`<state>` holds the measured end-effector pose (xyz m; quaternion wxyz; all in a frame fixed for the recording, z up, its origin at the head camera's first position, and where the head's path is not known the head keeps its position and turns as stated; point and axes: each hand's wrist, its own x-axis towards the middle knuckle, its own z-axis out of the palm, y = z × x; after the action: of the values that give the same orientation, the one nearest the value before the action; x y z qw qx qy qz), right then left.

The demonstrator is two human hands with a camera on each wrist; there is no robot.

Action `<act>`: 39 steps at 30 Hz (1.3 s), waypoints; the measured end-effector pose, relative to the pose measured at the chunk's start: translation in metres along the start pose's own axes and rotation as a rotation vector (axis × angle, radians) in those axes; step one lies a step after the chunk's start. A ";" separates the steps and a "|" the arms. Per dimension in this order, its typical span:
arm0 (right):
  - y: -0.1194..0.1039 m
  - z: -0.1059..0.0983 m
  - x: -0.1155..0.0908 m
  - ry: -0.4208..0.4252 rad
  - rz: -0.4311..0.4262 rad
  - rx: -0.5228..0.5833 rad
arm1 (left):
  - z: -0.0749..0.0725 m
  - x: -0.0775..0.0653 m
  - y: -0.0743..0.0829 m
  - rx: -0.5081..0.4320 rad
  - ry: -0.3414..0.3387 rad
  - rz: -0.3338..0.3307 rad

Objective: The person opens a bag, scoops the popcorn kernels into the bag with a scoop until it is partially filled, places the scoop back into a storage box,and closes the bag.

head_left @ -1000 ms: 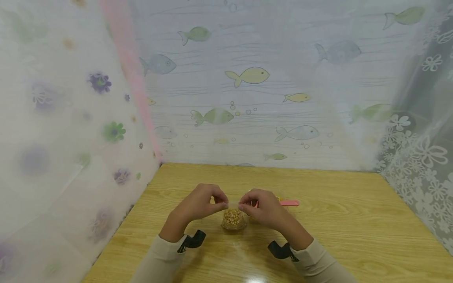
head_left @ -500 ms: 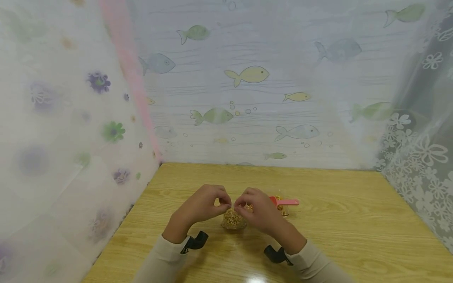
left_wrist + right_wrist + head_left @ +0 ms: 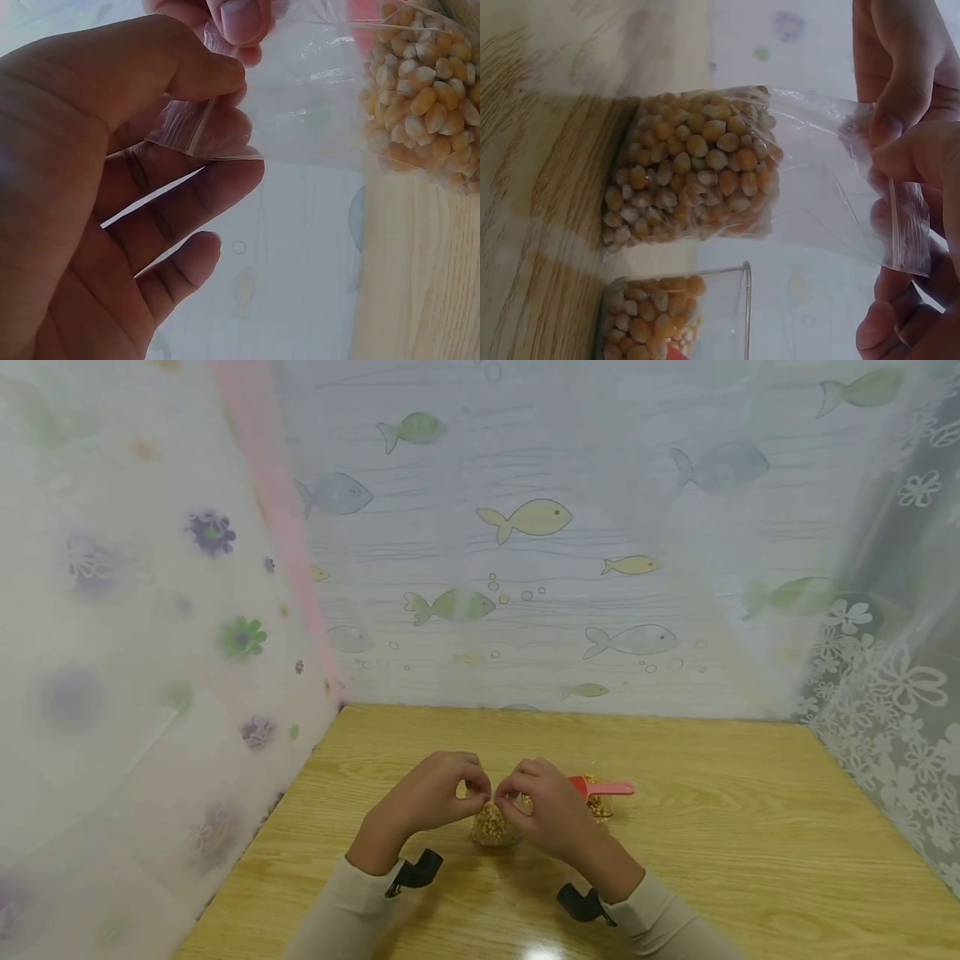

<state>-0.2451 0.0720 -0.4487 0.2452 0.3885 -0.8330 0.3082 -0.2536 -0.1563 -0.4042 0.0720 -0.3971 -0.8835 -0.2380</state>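
A clear zip-lock bag (image 3: 817, 180) of corn kernels (image 3: 705, 165) stands on the wooden table, its lower part filled and its upper part flat. My left hand (image 3: 431, 789) pinches the bag's zip strip between thumb and forefinger. My right hand (image 3: 551, 806) pinches the same strip just beside it, and the fingertips of both hands nearly meet. In the left wrist view the zip strip (image 3: 196, 133) runs under the left thumb, with the other fingers spread below it. The kernels are partly hidden behind the right hand in the head view.
Right behind the right hand is a clear container (image 3: 748, 307) with more corn kernels. A pink scoop (image 3: 611, 788) lies in it, handle pointing right. Sheer curtains with fish and flower prints stand at the table's (image 3: 750, 827) back and sides.
Both hands have come closer together along the bag's top, the right one moving left. More of the scoop and container now shows behind the right hand.
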 end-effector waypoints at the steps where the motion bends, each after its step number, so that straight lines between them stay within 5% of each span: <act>1: 0.000 0.000 0.000 0.004 -0.005 -0.003 | 0.000 0.000 0.000 0.003 0.002 0.002; 21: 0.001 0.002 0.001 0.086 -0.142 -0.122 | 0.003 0.003 -0.002 0.028 0.019 0.067; 31: 0.006 0.001 0.001 0.073 -0.077 -0.089 | -0.008 -0.005 -0.011 0.027 0.027 -0.028; 39: 0.001 0.002 0.005 0.028 -0.042 -0.088 | -0.011 -0.006 -0.009 0.015 0.024 0.000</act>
<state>-0.2489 0.0685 -0.4468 0.2803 0.3905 -0.8338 0.2716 -0.2564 -0.1705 -0.4000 0.0859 -0.3936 -0.8843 -0.2360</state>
